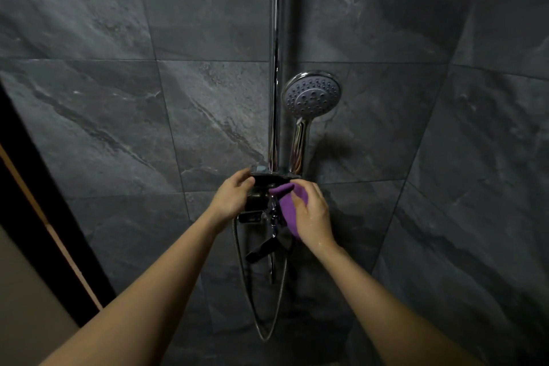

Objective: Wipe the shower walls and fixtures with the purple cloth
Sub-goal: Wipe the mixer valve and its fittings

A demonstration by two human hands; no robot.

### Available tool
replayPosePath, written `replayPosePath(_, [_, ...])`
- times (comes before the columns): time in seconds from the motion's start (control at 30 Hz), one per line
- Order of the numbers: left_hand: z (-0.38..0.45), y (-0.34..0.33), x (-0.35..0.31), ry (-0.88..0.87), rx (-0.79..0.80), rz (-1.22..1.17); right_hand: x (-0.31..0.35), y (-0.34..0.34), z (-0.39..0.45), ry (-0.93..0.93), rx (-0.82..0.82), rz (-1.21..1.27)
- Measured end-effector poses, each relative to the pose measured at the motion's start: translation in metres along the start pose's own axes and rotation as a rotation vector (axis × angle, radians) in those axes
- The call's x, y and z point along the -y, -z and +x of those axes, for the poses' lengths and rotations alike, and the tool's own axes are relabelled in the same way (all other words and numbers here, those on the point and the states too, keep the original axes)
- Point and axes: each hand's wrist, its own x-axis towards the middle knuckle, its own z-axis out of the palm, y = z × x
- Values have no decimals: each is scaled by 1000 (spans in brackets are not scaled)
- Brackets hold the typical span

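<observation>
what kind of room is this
Most likely a tiled shower stall in a bathroom. A handheld shower head hangs beside a chrome riser pipe, a metal hose loops below the mixer valve, and dark stone-look wall tiles cover both walls.

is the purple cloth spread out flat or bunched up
Bunched up. The purple cloth is gathered in the right hand, whose fingers curl round it, one end pressed to the shower mixer and the rest hanging crumpled below.
</observation>
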Motion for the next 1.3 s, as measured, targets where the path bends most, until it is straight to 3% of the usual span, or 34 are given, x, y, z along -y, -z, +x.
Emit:
replayPosePath(0.2, [-14, -4, 1, -6, 24, 1, -2, 9, 22, -140, 50, 79])
replayPosePath(0.6, [-37, -15, -21, -42, -38, 248, 11, 30, 37, -159, 230, 129])
replayPosePath(0.93, [-65, -24, -40, -187, -76, 489, 9, 46, 36, -61, 254, -103])
replayPosePath(1.3, [-73, -44, -58, -213, 65, 541, 8, 77, 19, -114, 290, -243])
